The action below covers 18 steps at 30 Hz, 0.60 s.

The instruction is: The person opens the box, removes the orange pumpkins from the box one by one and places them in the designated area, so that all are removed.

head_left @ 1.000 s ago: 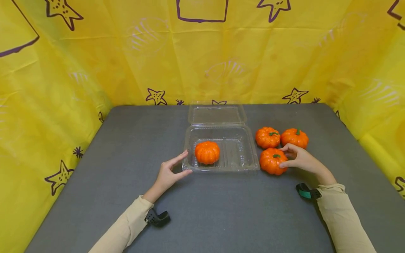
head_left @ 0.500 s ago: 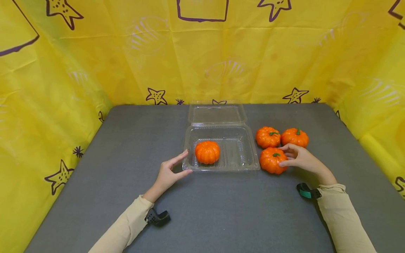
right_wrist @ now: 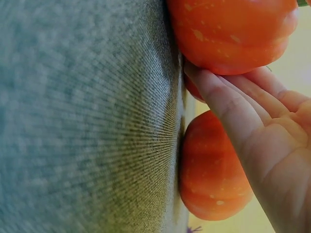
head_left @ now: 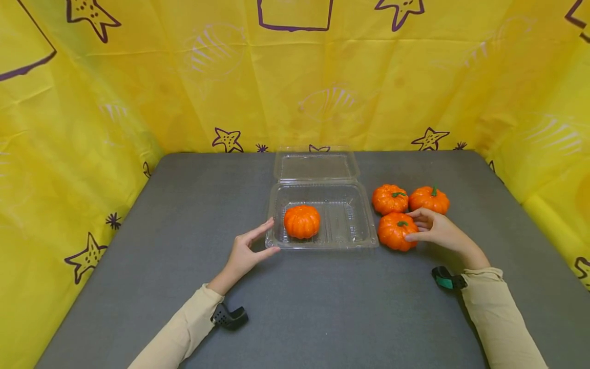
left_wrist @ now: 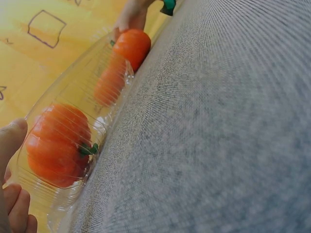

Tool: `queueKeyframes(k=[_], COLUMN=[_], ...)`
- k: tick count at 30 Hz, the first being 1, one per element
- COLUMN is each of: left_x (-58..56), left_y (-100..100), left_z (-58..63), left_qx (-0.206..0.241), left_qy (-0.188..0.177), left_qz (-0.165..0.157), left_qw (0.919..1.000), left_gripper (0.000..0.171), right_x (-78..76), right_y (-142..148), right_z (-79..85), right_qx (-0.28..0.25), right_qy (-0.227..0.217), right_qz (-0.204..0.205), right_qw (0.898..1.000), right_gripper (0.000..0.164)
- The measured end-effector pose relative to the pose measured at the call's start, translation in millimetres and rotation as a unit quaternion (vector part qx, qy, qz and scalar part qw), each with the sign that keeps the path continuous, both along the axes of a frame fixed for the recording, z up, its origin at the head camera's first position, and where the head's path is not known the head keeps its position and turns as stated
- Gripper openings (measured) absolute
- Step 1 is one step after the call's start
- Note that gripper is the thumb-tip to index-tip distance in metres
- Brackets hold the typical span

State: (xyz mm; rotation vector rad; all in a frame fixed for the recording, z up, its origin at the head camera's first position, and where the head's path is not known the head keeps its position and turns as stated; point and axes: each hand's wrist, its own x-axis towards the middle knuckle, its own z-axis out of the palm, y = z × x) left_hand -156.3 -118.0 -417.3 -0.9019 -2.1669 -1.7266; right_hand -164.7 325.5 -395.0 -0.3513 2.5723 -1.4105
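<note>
A clear plastic clamshell container (head_left: 343,220) lies with its lid folded back, and one small orange pumpkin (head_left: 301,223) sits in its left half. My left hand (head_left: 241,256) is at the container's front left corner, thumb and fingers spread to either side of it, fingertips right at the rim. Just right of the container my right hand (head_left: 442,233) holds another pumpkin (head_left: 392,236) between thumb and fingers. In the right wrist view the fingers lie against this pumpkin (right_wrist: 233,34), with a second pumpkin (right_wrist: 214,165) behind the hand.
Two more pumpkins with green stems, one on the left (head_left: 387,200) and one on the right (head_left: 428,200), stand just behind the held one. The lid (head_left: 318,166) reaches toward the back edge of the grey table (head_left: 295,307). Yellow patterned cloth (head_left: 295,92) surrounds the table.
The pumpkin in my right hand has shifted very slightly up in the head view, toward the pumpkins behind it. My left hand and the container have stayed put.
</note>
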Motion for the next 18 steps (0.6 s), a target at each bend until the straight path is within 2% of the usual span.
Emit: queueKeyframes(k=[9, 13, 18], left_x=[0.6, 0.1, 1.3], left_y=[-0.2, -0.3, -0.3], left_z=[2.6, 3.2, 1.6], left_qx=[-0.005, -0.003, -0.006], left_qy=[0.003, 0.009, 0.007], left_qz=[0.003, 0.0, 0.001], left_qw=[1.0, 1.0, 1.0], left_gripper=[0.054, 0.054, 0.054], right_x=[2.0, 2.2, 4.5], right_y=[0.4, 2.1, 5.2], right_z=[4.7, 5.2, 7.6], right_qx=[-0.011, -0.049, -0.077], right_qy=[-0.015, -0.004, 0.013], right_qz=[0.009, 0.026, 0.049], right_qw=[1.0, 0.998, 0.996], right_gripper=[0.052, 0.057, 0.051])
